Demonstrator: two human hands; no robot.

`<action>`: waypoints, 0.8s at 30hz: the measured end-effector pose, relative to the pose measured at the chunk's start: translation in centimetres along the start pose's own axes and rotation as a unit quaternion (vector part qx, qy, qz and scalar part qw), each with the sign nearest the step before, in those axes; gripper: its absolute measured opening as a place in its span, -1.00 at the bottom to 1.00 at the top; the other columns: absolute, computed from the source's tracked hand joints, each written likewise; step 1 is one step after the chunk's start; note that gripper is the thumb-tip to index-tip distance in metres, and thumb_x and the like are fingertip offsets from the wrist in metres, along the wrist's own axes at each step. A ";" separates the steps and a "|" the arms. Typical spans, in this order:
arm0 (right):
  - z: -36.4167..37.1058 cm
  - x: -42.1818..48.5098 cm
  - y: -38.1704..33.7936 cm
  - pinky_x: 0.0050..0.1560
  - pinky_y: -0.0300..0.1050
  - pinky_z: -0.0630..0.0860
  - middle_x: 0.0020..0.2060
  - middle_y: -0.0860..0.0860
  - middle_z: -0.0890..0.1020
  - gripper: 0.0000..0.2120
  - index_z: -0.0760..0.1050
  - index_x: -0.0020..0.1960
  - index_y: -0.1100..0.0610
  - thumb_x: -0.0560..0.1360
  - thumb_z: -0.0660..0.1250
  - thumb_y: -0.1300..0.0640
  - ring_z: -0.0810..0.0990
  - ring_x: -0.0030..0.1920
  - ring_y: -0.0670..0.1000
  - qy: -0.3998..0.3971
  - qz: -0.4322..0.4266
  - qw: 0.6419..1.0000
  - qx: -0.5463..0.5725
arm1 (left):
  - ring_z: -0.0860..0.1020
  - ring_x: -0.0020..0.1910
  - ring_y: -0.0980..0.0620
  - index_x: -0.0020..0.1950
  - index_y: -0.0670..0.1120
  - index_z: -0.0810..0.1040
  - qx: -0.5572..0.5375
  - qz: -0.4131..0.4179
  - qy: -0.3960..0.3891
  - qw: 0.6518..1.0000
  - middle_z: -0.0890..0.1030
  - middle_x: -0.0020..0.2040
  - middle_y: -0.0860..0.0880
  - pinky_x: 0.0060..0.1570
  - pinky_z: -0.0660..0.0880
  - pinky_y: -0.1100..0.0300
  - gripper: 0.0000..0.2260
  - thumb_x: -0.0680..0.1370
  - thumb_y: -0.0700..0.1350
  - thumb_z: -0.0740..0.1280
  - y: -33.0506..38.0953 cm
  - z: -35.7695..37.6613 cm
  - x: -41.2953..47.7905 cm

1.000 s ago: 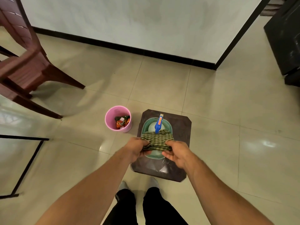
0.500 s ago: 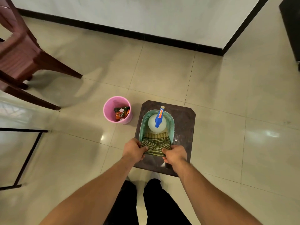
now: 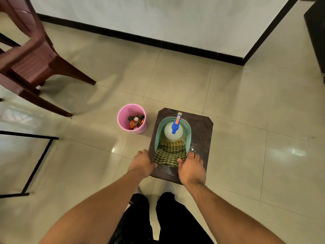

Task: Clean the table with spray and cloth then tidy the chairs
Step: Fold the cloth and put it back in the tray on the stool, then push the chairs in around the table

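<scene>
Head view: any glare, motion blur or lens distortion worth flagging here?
Head view: glare patches on the glossy floor tiles; the chair at upper left is smeared by blur; the forearms loom large from the wide-angle lens; cloth and basket look sharp.
</scene>
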State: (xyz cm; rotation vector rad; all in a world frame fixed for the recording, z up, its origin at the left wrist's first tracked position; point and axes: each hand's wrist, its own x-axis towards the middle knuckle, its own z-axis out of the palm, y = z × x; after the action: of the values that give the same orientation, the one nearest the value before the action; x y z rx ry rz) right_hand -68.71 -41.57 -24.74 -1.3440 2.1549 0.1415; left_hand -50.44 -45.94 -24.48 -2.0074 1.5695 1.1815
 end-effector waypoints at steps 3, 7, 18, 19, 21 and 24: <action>-1.2 -1.3 -1.3 0.32 0.06 0.45 0.38 0.13 0.42 -0.53 0.33 0.42 0.13 0.62 0.17 -0.12 0.39 0.38 0.14 0.045 -0.096 0.993 -0.042 | 0.34 0.45 -0.12 0.51 -0.08 0.29 0.065 0.072 0.060 0.993 0.35 0.50 -0.10 0.42 0.38 -0.04 -0.49 0.63 0.09 0.29 -0.1 -1.7 -2.5; -2.0 -3.8 -4.4 0.58 0.09 0.07 0.61 0.13 0.09 -0.45 0.15 0.59 0.11 0.66 0.07 -0.09 0.07 0.60 0.15 0.023 -0.228 0.969 -0.094 | -0.03 0.64 -0.12 0.63 -0.09 0.07 0.111 0.120 0.136 0.977 0.02 0.66 -0.12 0.61 -0.04 -0.05 -0.42 0.69 0.12 0.12 -2.5 -3.1 -6.2; 2.1 -15.4 -15.6 0.58 0.08 -0.18 0.63 0.12 -0.07 -0.38 -0.03 0.65 0.08 0.66 -0.11 -0.17 -0.12 0.62 0.13 -0.013 -0.438 0.868 -0.233 | -0.27 0.62 -0.07 0.65 -0.08 -0.13 0.023 0.009 0.234 0.972 -0.20 0.66 -0.09 0.59 -0.24 -0.08 -0.35 0.67 0.24 -0.09 -20.4 -1.0 -17.0; 3.7 -17.8 -17.6 0.57 0.09 -0.17 0.63 0.12 -0.06 -0.34 -0.01 0.65 0.07 0.63 -0.17 -0.23 -0.11 0.62 0.14 -0.010 -0.467 0.850 -0.244 | -0.27 0.62 -0.08 0.65 -0.08 -0.13 0.006 -0.015 0.249 0.968 -0.19 0.66 -0.10 0.59 -0.24 -0.08 -0.35 0.67 0.24 -0.10 -23.5 -0.7 -18.7; 5.5 -20.4 -19.9 0.59 0.13 -0.14 0.63 0.10 -0.08 -0.26 -0.01 0.65 0.04 0.57 -0.29 -0.29 -0.13 0.62 0.15 -0.012 -0.481 0.838 -0.258 | -0.26 0.62 -0.08 0.65 -0.09 -0.12 -0.012 -0.033 0.258 0.966 -0.18 0.66 -0.11 0.59 -0.25 -0.07 -0.35 0.67 0.25 -0.11 -26.7 -0.1 -20.4; 9.8 -26.5 -24.5 0.59 0.17 -0.15 0.64 0.08 -0.10 -0.26 -0.04 0.65 0.01 0.57 -0.28 -0.32 -0.16 0.62 0.13 -0.022 -0.523 0.802 -0.288 | -0.23 0.63 -0.09 0.66 -0.09 -0.08 -0.052 -0.086 0.281 0.954 -0.15 0.66 -0.12 0.59 -0.25 -0.07 -0.35 0.67 0.25 -0.10 -33.7 1.3 -24.1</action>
State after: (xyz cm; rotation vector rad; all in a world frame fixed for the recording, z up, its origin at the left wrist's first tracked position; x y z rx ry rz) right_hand -35.31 -28.83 -13.55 -2.6403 1.0514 0.3834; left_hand -21.29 -18.24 -14.33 -2.6515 1.5383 0.6664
